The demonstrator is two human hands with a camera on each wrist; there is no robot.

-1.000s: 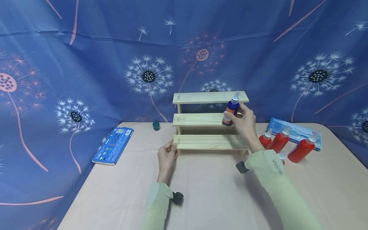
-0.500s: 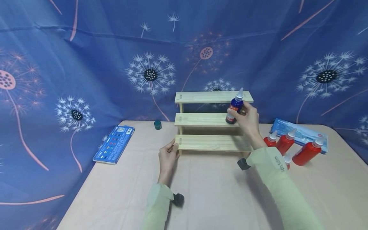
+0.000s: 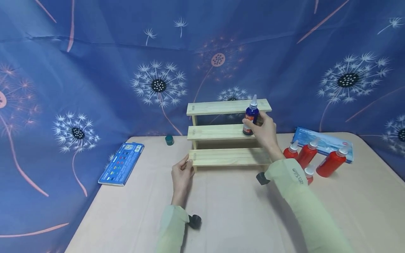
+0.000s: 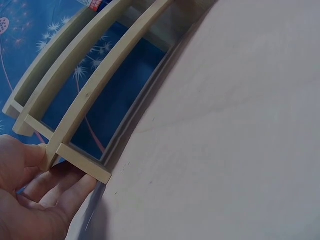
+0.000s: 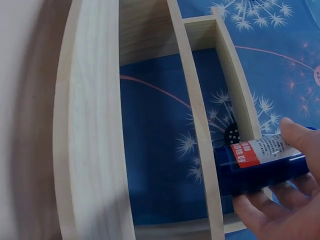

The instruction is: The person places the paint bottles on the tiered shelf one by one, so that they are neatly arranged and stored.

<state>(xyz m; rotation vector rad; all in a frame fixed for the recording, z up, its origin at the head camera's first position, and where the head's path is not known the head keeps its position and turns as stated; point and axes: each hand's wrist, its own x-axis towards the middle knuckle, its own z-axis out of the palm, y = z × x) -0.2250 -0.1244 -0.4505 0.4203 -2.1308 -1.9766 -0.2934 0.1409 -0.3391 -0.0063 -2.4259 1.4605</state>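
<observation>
A three-tier wooden display rack (image 3: 227,157) stands on the table against the curtain. My left hand (image 3: 182,174) pinches the left end of its lowest board; the left wrist view shows the thumb by the board end and the fingers against the leg beneath. Toward the right end of the middle board, my right hand (image 3: 266,133) grips a dark blue bottle (image 3: 251,112) with a pointed silvery cap and a red-and-white label. The bottle is nearly upright. In the right wrist view, its base meets the middle board, with the thumb on one side and the fingers curled round the other.
Several red bottles (image 3: 331,163) with pale pointed caps stand right of the rack, before a light blue box (image 3: 329,140). A small green jar (image 3: 169,140) lies left of the rack. Farther left is a flat blue box (image 3: 121,163). A blue dandelion-print curtain (image 3: 110,88) hangs behind.
The blue bottle has straightened slightly and its base has shifted a little back over the middle board. My left hand keeps its hold on the rack. The head view has swayed slightly.
</observation>
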